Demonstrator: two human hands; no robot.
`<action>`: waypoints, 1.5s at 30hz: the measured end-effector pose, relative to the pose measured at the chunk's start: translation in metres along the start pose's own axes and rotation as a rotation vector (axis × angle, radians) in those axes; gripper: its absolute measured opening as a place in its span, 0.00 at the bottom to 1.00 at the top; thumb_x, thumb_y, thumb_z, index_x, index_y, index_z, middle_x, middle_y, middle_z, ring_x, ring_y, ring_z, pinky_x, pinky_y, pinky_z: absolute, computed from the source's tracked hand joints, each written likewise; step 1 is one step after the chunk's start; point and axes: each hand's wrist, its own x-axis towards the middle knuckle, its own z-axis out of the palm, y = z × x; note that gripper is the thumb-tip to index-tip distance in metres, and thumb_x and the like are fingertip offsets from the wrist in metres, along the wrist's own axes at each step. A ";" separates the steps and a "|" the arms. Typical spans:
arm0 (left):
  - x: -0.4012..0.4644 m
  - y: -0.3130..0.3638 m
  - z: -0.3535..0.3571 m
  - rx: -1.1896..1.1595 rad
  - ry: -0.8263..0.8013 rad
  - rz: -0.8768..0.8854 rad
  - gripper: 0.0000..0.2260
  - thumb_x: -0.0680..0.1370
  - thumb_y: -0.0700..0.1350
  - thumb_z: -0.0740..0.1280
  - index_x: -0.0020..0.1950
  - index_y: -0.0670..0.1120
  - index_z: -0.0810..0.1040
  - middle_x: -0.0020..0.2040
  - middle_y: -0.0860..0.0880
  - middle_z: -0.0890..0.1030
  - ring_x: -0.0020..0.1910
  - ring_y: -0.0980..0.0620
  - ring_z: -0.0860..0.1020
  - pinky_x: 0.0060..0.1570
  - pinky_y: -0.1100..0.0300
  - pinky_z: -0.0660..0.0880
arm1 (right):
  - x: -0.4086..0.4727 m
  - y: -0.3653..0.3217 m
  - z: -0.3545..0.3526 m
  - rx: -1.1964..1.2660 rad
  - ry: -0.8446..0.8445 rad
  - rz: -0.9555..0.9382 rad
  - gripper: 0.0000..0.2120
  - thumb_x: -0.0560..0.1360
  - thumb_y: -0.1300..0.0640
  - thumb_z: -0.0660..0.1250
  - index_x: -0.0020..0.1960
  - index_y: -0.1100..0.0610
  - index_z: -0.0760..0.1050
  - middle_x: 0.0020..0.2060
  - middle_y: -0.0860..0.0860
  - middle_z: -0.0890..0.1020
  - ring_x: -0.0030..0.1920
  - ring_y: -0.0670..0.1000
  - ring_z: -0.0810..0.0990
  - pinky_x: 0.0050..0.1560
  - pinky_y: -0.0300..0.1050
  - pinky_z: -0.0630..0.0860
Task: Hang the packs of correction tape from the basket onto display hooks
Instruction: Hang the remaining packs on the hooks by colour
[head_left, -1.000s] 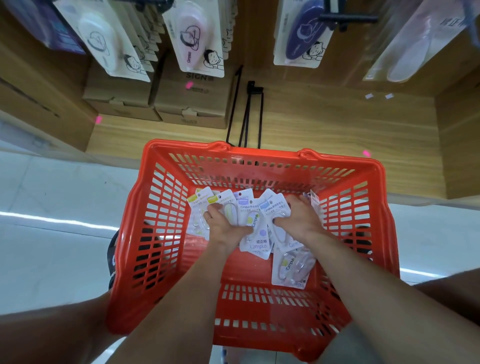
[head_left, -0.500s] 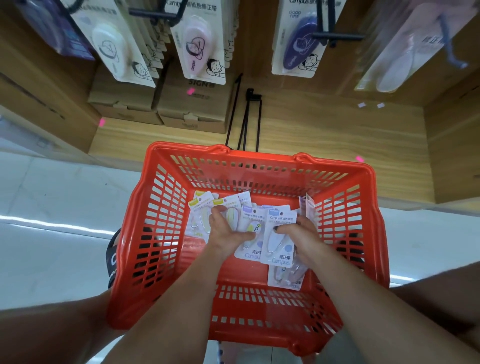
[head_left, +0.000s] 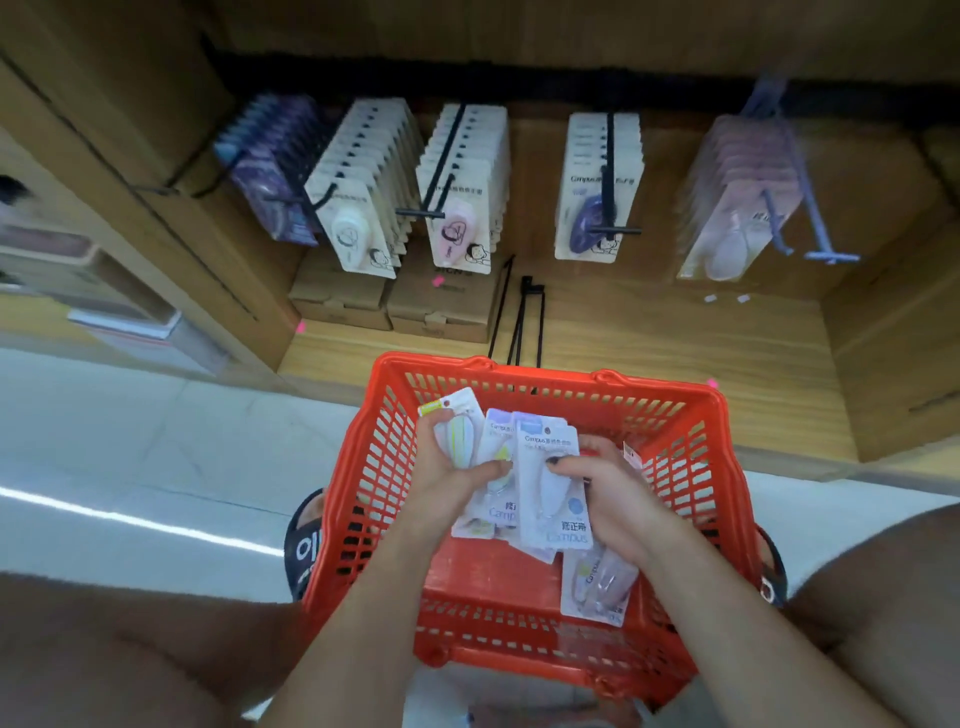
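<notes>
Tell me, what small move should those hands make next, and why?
Probably lift the bunch of packs up out of the red basket toward the hooks. Both the left hand and the right hand already grip packs, fanned out above the basket floor, and one pack lies loose below them. None has reached a hook yet.

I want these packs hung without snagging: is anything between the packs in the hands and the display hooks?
Nothing visible. Both the left hand and right hand hold packs above the red basket, and open space leads up to the display hooks.
</notes>
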 end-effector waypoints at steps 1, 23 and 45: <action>-0.003 0.009 -0.001 0.006 0.011 0.051 0.37 0.65 0.37 0.83 0.62 0.62 0.68 0.63 0.45 0.77 0.59 0.44 0.82 0.47 0.52 0.83 | -0.005 -0.004 0.003 0.015 0.009 -0.004 0.23 0.74 0.66 0.72 0.68 0.60 0.71 0.58 0.63 0.84 0.57 0.63 0.85 0.59 0.70 0.80; -0.074 0.161 -0.033 0.121 0.032 0.519 0.24 0.74 0.43 0.80 0.63 0.53 0.70 0.60 0.56 0.76 0.50 0.77 0.74 0.45 0.78 0.69 | -0.123 -0.119 0.045 0.037 -0.413 -0.395 0.28 0.73 0.67 0.67 0.73 0.63 0.74 0.67 0.64 0.80 0.68 0.67 0.78 0.73 0.70 0.68; -0.104 0.300 0.037 0.181 -0.186 0.895 0.08 0.84 0.49 0.66 0.64 0.55 0.76 0.56 0.64 0.82 0.58 0.65 0.79 0.53 0.72 0.74 | -0.196 -0.199 0.000 0.106 -0.172 -0.757 0.25 0.73 0.66 0.71 0.71 0.59 0.76 0.64 0.59 0.83 0.66 0.64 0.81 0.70 0.66 0.72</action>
